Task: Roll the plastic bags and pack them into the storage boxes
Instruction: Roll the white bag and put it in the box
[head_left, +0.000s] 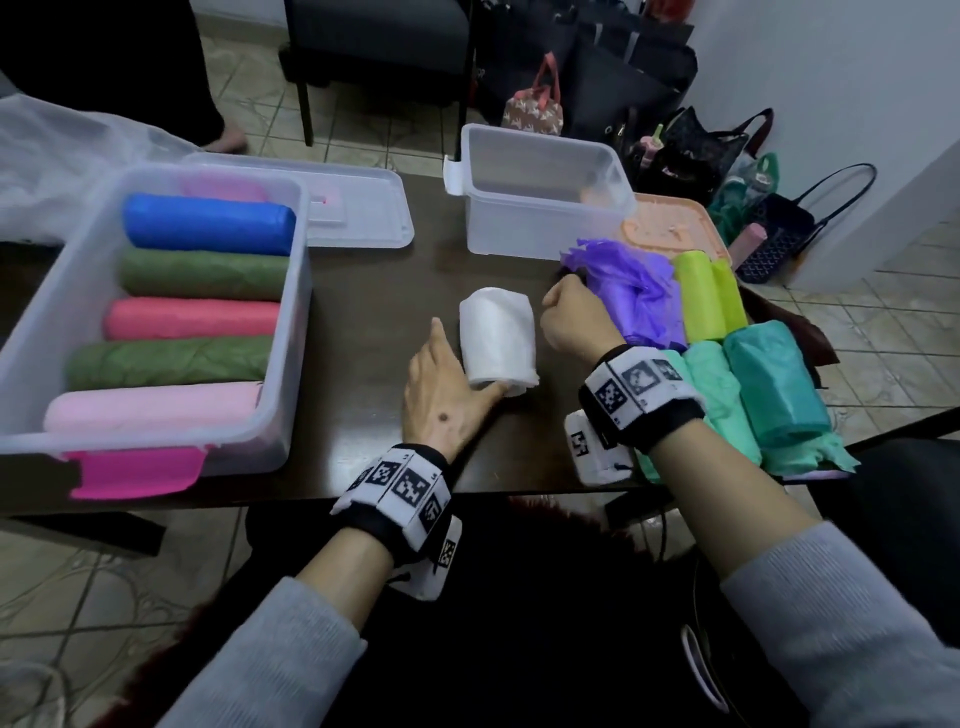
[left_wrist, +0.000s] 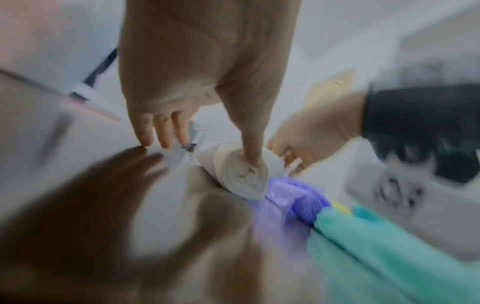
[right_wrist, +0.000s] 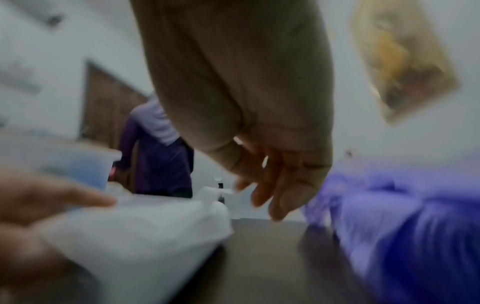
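A rolled white plastic bag (head_left: 497, 340) (left_wrist: 241, 176) (right_wrist: 145, 232) lies on the dark table (head_left: 374, 332) in front of me. My left hand (head_left: 449, 374) (left_wrist: 207, 150) rests at its left side, fingers straight, thumb touching the roll's near end. My right hand (head_left: 569, 312) (right_wrist: 262, 185) hovers to the right of the roll with its fingers loosely curled and nothing in them, just beside a crumpled purple bag (head_left: 636, 291) (left_wrist: 293, 195) (right_wrist: 402, 216). At the left a clear box with a pink latch (head_left: 296, 322) holds several coloured rolls. An empty clear box (head_left: 540, 192) stands at the back.
Lime rolls (head_left: 706, 296) and mint and teal rolls (head_left: 769, 384) lie along the table's right side. A clear lid (head_left: 358, 208) sits behind the left box, a peach lid (head_left: 670, 228) behind the purple bag. Handbags and chair legs stand on the tiled floor beyond.
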